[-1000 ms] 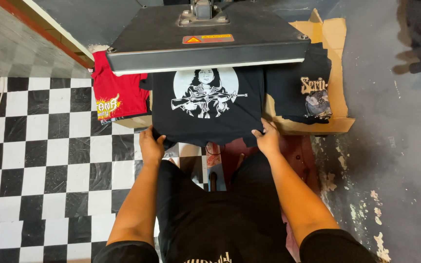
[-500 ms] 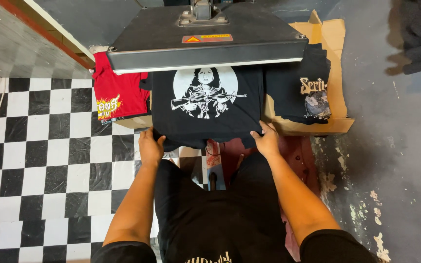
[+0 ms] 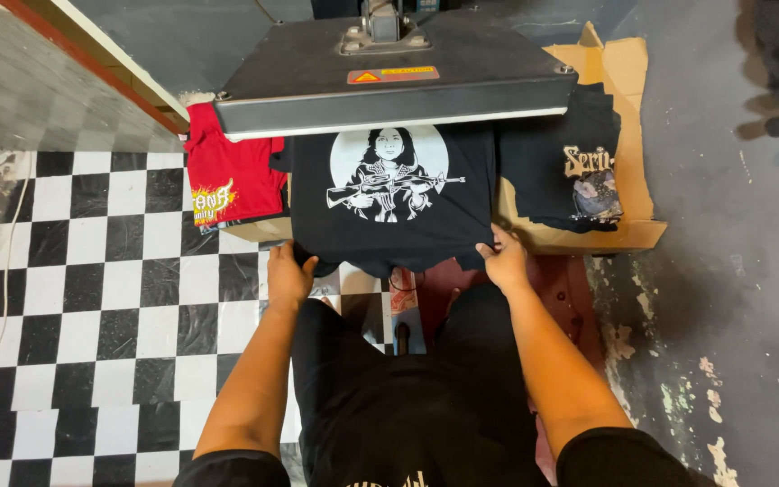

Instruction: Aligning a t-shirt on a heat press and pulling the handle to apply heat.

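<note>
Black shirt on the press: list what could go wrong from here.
1. The raised heat plate hangs over the black shirt; hands reaching further in might touch it.
2. The left hand and right hand grip only the hem, so uneven pulling could skew the white print.

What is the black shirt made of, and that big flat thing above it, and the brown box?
The black shirt looks like soft cloth: it droops and wrinkles where the left hand and right hand grip it. The flat press plate seems metal: stiff, dull grey, bolted. The brown box looks like cardboard, with torn flaps.
</note>
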